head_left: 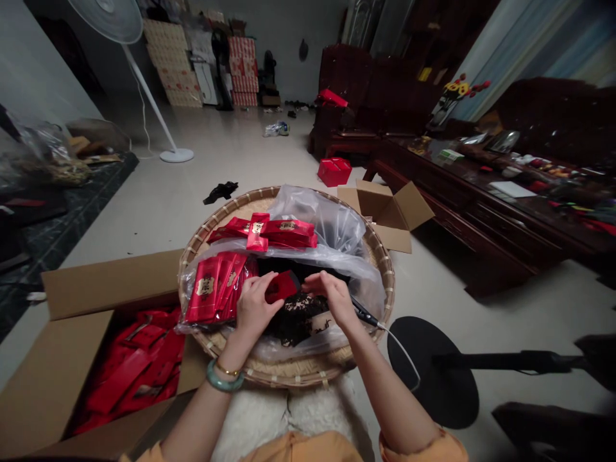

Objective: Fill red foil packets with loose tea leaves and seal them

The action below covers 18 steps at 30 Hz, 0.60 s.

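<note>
My left hand is closed on a small red packet and holds it over a heap of dark loose tea leaves. My right hand is curled at the packet's right edge, its fingertips pinched on something I cannot make out. Both hands work over a round woven bamboo tray lined with clear plastic. A stack of empty red packets lies left of my left hand. More red packets lie at the back of the tray.
An open cardboard box with several red packets stands at the left. A smaller open box sits behind the tray. A black round stand base with a pole is at the right. A dark wooden table, a red box and a white fan stand further off.
</note>
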### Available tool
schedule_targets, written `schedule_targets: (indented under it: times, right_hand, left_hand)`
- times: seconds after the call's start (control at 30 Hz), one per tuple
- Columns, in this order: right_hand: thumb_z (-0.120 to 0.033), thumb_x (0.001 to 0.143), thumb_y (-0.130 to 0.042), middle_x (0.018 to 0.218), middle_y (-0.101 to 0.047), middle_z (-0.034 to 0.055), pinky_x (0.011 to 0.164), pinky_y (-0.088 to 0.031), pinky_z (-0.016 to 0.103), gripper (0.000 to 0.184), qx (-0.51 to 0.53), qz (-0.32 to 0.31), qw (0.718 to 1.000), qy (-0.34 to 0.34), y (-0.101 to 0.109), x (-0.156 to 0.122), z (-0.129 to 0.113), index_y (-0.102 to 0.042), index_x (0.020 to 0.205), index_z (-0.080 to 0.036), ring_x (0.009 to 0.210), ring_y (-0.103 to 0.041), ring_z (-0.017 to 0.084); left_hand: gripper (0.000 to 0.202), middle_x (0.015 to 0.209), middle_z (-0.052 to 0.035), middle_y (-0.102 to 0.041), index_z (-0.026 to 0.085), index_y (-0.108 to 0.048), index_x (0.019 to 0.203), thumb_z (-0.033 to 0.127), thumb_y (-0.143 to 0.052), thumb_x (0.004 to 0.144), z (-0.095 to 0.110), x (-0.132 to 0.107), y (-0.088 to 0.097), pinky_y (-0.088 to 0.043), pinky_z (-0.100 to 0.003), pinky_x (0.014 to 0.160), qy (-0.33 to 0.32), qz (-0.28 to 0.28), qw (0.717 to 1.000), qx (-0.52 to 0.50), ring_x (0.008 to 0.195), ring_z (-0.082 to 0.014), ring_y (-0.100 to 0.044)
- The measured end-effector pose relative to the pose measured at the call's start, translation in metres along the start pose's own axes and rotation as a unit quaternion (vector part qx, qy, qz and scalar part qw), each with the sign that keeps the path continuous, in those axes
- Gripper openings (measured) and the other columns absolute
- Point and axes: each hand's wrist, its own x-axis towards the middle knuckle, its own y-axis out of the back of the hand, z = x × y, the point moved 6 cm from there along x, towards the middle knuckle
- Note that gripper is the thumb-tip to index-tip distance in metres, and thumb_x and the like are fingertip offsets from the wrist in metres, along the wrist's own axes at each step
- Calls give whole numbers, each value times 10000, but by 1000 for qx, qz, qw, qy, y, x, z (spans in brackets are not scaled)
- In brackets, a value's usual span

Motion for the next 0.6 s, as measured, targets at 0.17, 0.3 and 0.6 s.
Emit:
schedule_targets:
  times: [0.17, 0.3, 0.6]
  right_hand:
    - [-442, 801, -598, 1206, -564, 176, 957, -377, 478, 479, -393, -71, 916, -36, -18, -20, 45, -579, 1187, -159, 1132, -491, 312]
    - [-414, 633, -773, 1459, -289, 242, 943, -349, 598, 926, -541, -110, 832, -51, -50, -36, 60, -331, 1412, -178, 1292, -291, 417]
    - [-227, 695, -723, 1349, -405, 211, 837, -484, 470, 759, -588, -141, 797, 3, -97, -34, 64, -369, 1366, -212, 1166, -415, 355]
  left_hand:
    - [489, 1090, -68, -659, 198, -579, 1160, 183, -685, 683, -8, 1, 7, -474, -412, 901, 26, 21, 999, -8, 1002, -258, -539]
    - [480, 1064, -77, -659, 188, -581, 1156, 233, -687, 690, -12, 2, 9, -470, -419, 902, 49, 29, 998, -7, 995, -264, -542]
    - [473, 1033, -88, -663, 183, -579, 1163, 273, -674, 708, -16, -2, 6, -484, -404, 878, 56, 39, 998, -9, 995, -266, -562]
